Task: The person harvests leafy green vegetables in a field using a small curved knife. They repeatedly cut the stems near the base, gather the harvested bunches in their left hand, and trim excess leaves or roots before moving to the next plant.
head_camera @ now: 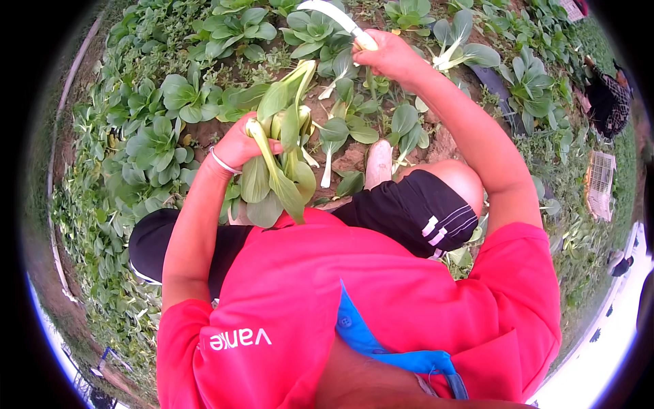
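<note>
My left hand grips a head of bok choy, its pale stalks toward my palm and several long leaves hanging down. A white band circles that wrist. Farther out, my right hand is closed around the pale handle of a curved sickle, whose blade points to the upper left over the plants. Just below the right hand, loose bok choy leaves with white stalks lie on the soil between my hands.
Rooted bok choy plants grow thickly at left and ahead. A cut bok choy lies by my right forearm, near a dark curved strip. At far right are a plastic crate and a crouching person. My knee is bent.
</note>
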Demonstrator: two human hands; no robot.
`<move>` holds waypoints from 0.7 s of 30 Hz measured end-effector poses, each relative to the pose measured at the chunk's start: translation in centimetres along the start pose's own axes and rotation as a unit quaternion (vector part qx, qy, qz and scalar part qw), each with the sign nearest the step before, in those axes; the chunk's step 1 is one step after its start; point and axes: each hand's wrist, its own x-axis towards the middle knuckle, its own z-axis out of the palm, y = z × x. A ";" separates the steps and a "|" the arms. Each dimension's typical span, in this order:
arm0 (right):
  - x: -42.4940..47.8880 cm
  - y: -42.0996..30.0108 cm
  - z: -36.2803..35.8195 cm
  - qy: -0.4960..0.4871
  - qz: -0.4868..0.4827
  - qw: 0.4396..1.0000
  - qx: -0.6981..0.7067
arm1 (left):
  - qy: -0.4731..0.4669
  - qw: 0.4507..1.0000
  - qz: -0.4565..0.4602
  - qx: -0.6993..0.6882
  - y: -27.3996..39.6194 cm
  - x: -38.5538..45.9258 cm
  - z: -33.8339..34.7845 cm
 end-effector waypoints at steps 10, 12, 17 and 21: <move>-3.4 -7.2 6.6 -0.135 0.047 0.963 0.230 | 0.008 0.995 0.080 -0.053 -1.3 -3.2 0.2; -3.8 -7.5 6.6 -0.096 0.034 0.967 0.235 | 0.027 0.996 0.051 -0.070 -0.9 -4.1 0.3; -4.3 -7.8 3.5 0.039 -0.051 0.998 -0.004 | 0.186 0.982 -0.002 0.032 0.0 -6.0 -0.9; -5.2 -7.8 5.3 0.015 -0.090 0.993 -0.077 | 0.220 0.969 0.109 0.009 2.8 -8.2 -0.7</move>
